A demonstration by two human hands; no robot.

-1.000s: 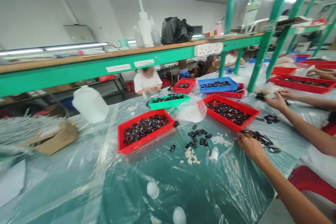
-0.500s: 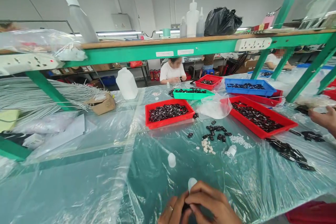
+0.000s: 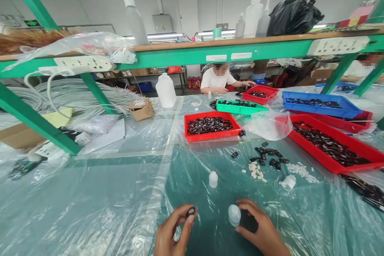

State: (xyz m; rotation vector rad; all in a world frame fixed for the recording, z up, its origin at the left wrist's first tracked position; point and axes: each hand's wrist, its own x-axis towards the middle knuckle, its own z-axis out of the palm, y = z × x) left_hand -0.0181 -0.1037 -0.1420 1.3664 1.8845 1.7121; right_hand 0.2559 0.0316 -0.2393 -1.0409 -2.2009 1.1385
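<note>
Low in the centre of the frame, the left hand (image 3: 174, 232) has its grip pinched on a small black piece (image 3: 190, 213). To its right, the right hand (image 3: 262, 226) curves its grip at a translucent bottle (image 3: 234, 215); whether it is closed firmly cannot be told. A second bottle (image 3: 213, 180) stands upright on the desk (image 3: 114, 200), mid-frame, below a red tray (image 3: 213, 136).
</note>
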